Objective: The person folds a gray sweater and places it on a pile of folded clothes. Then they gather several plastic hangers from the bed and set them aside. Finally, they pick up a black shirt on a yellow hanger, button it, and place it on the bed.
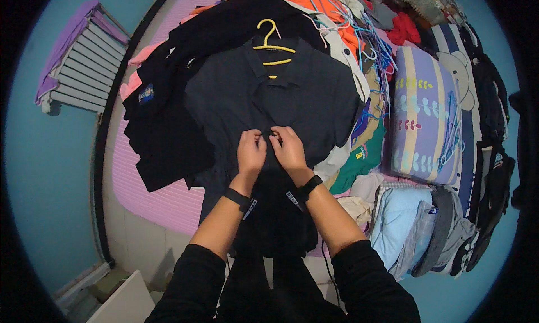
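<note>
A dark grey collared shirt (311,91) lies spread over a pink mattress, front side up, with a yellow clothes hanger (273,49) inside its neck and the hook above the collar. On the shirt's front edge, below the collar, my left hand (251,152) pinches the cloth between thumb and fingers. Close beside it, my right hand (287,148) pinches the same edge, and the two sets of fingertips nearly meet. Any button between them is too small to tell. Both wrists wear black straps. Black garments (168,142) lie under and left of the shirt.
Blue hangers (366,36) lie tangled on piled clothes at the upper right. A purple patterned folded bedding piece (425,116) lies at the right, above folded clothes (396,226). A white slatted rack (84,66) with purple cloth stands by the left wall.
</note>
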`<state>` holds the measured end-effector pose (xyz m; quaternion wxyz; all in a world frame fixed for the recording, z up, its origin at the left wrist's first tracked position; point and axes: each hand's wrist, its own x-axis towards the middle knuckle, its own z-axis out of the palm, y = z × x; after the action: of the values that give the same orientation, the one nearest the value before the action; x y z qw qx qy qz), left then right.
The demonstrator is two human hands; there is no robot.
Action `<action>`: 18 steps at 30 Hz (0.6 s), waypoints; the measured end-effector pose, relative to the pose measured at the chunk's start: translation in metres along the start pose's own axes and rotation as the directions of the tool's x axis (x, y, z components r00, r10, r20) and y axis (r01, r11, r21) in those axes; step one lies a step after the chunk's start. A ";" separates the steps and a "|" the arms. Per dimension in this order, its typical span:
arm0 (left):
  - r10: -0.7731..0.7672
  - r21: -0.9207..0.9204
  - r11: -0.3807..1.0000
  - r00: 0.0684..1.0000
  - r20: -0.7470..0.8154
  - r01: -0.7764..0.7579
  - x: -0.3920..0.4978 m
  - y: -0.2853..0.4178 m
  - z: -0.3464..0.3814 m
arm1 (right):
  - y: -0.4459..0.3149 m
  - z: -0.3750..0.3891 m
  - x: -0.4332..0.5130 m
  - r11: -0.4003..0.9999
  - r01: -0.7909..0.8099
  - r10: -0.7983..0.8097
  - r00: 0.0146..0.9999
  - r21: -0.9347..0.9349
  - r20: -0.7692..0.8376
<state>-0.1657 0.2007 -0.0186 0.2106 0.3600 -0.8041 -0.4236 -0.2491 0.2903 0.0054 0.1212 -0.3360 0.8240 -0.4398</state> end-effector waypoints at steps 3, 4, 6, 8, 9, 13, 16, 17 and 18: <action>-0.249 -0.314 0.919 0.968 0.009 0.239 0.002 -0.011 -0.013 | -0.002 0.005 0.002 0.998 -0.053 0.051 0.997 0.044 0.052; -0.290 -0.343 0.893 0.956 0.052 0.290 0.003 -0.014 -0.020 | -0.003 0.008 0.003 0.999 -0.040 0.040 0.999 0.014 0.034; -0.297 -0.477 0.817 0.946 0.132 0.324 0.005 -0.014 -0.025 | -0.004 0.013 0.004 0.999 -0.014 0.014 1.000 -0.043 0.006; -0.331 -0.557 0.738 0.924 0.192 0.381 0.007 -0.013 -0.028 | -0.003 0.018 0.007 0.992 0.018 -0.023 0.999 -0.123 -0.035; -0.360 -0.568 0.711 0.909 0.212 0.414 0.008 -0.012 -0.029 | -0.003 0.020 0.008 0.986 0.034 -0.043 0.998 -0.165 -0.055; -0.425 -0.571 0.665 0.873 0.242 0.482 0.008 -0.009 -0.030 | -0.001 0.021 0.007 0.978 -0.007 0.002 1.000 -0.210 -0.023; -0.398 -0.585 0.652 0.874 0.278 0.483 0.007 -0.010 -0.031 | -0.002 0.021 0.002 0.983 0.008 -0.024 0.996 -0.184 -0.085; -0.370 -0.570 0.680 0.887 0.276 0.461 0.007 -0.010 -0.032 | -0.003 0.021 0.000 0.983 0.002 -0.025 0.992 -0.181 -0.121; -0.347 -0.555 0.700 0.893 0.287 0.450 0.007 -0.010 -0.032 | -0.003 0.021 -0.001 0.984 -0.004 -0.024 0.987 -0.179 -0.157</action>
<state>-0.1458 0.1741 -0.0094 0.1525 0.4035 -0.5414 -0.7217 -0.2366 0.2764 -0.0050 0.0222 -0.3136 0.8655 -0.3900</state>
